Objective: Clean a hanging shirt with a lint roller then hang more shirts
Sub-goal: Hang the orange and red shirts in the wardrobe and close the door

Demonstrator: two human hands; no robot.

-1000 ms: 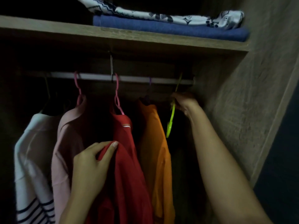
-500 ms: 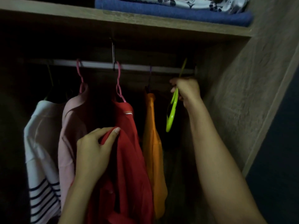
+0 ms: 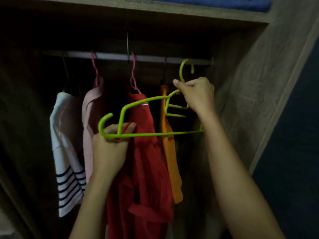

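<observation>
- From the head camera: the wardrobe side wall (image 3: 245, 80) is standing just to the right of the right hand (image 3: 196, 95), leaving only a narrow dark strip of room there; the shelf (image 3: 155, 9) is closing off the space overhead, with a folded blue cloth (image 3: 215, 2) lying on it.
- The rail (image 3: 112, 56) is running just above and behind the right hand's fingers; the stretch right of the purple hook looks bare.
- Four garments are hanging on that rail: a striped white shirt (image 3: 67, 144) far left of the left hand, a pink shirt (image 3: 89, 107) just left of it, a red shirt (image 3: 148, 152) behind and below it, and an orange shirt (image 3: 170, 161) between the two hands.
- Two pink hooks are showing on the rail, and one thin dark one; I cannot make out the striped shirt's hanger.
- One green hanger (image 3: 155, 134) is being held off the rail, its hook just below it.
- The right hand's fingers are curling closed around the hanger's neck below the hook.
- The left hand (image 3: 110, 149) is pinching the hanger's left end, thumb (image 3: 128, 128) over the bar, fingers wrapping behind; whether they are also holding red cloth I cannot tell.
</observation>
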